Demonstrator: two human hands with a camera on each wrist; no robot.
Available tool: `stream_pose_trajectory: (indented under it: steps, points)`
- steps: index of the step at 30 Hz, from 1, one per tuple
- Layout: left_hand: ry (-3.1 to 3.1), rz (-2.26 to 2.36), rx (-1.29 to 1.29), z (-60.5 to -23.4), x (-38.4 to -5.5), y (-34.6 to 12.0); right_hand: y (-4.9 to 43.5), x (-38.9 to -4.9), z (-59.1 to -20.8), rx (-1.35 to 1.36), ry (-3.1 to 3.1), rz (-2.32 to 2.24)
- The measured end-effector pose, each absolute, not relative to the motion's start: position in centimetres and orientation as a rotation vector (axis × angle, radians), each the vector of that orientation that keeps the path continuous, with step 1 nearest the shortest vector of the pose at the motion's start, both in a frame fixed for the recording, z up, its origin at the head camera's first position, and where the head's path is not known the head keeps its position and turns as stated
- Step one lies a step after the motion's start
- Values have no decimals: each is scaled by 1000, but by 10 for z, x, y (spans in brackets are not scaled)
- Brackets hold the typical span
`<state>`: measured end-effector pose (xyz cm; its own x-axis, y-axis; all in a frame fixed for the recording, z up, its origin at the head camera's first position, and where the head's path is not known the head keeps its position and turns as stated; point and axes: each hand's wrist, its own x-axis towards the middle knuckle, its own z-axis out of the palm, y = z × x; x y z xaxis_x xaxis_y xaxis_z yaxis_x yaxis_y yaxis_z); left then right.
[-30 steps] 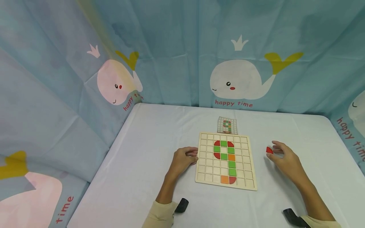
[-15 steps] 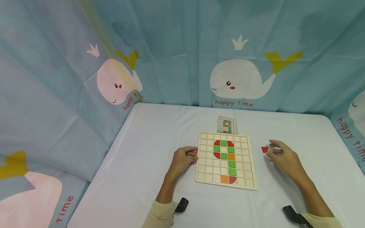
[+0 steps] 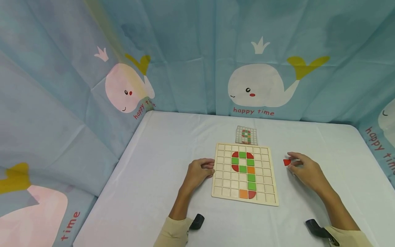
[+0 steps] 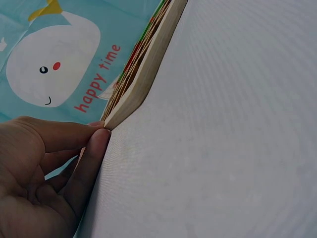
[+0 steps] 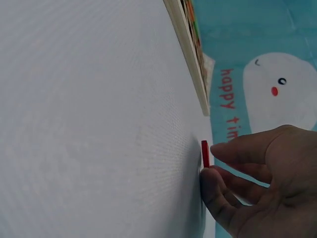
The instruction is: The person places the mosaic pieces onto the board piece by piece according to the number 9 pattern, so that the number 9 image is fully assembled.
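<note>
A wooden grid board (image 3: 223,175) lies on the white tablecloth, bearing red quarter-circle, green square and orange square tiles laid out like a 9. At its left edge is my left hand (image 3: 200,169), thumb and index fingertips pinching the rim; the left wrist view shows both tips together at the board's side (image 4: 143,79). Right of the board, my right hand (image 3: 307,170) pinches a loose red quarter-circle tile (image 3: 286,162) close over the cloth. Edge-on in the right wrist view, the red tile (image 5: 205,154) sits at the thumb tip, beside the index fingertip.
Behind the board lies a small pattern card (image 3: 238,136) printed with the same figure. Blue curtains (image 3: 188,82) with whale prints stand along the table's back and sides. Black wrist devices (image 3: 197,222) project from both sleeves.
My right hand has shifted slightly left toward the board, and the red tile has turned in its fingers. My left hand and the board stay where they were.
</note>
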<state>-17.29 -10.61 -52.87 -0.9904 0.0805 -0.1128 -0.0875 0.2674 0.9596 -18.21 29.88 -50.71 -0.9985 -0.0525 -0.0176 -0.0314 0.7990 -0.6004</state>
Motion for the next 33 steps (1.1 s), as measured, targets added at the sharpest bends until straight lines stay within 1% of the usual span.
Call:
stream_pose_trajectory:
  steps: [16,33]
  points:
    - [2392,1820,-8,-529,-173,-106,300,-175,-509,-74,2964,-996]
    - [2394,1819,-8,-529,-173,-106,301,-183,-511,-214,3006,-1029]
